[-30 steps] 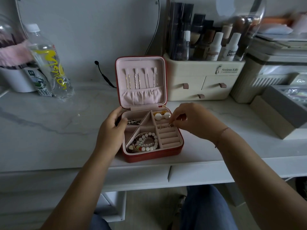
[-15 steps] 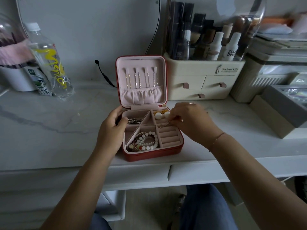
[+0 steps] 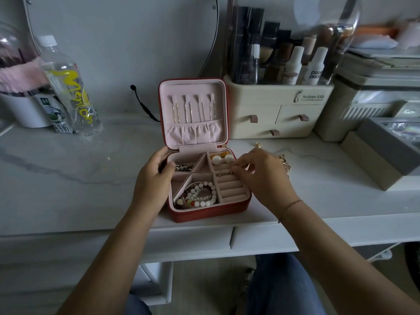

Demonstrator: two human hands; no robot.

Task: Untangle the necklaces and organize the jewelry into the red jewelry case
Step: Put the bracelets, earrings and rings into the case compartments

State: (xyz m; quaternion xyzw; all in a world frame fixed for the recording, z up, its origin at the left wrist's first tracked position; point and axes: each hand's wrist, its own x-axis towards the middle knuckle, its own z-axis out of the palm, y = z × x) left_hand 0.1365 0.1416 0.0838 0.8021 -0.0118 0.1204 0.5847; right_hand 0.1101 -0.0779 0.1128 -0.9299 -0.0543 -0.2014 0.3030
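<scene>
The red jewelry case [image 3: 209, 212] lies open on the white desk, its pink lid upright with several thin necklaces [image 3: 193, 109] hanging in it. Beaded bracelets [image 3: 200, 194] fill the front left compartment, two pearl earrings [image 3: 222, 159] lie at the back right, and a dark charm piece [image 3: 183, 167] sits at the back left. My left hand [image 3: 153, 178] grips the case's left wall. My right hand [image 3: 261, 176] pinches a small gold piece [image 3: 223, 172] over the ring-roll slots. Loose gold jewelry [image 3: 285, 163] lies on the desk just behind my right hand.
A cream cosmetics organizer with drawers [image 3: 277, 110] stands right behind the case. A water bottle [image 3: 68, 87] and a white tub [image 3: 25, 110] stand at the left. Grey boxes [image 3: 384, 151] sit at the right. A black cord [image 3: 142, 103] runs along the wall.
My right hand has shifted slightly left and lower onto the ring-roll section with the small gold piece. My left hand stays on the case's left side.
</scene>
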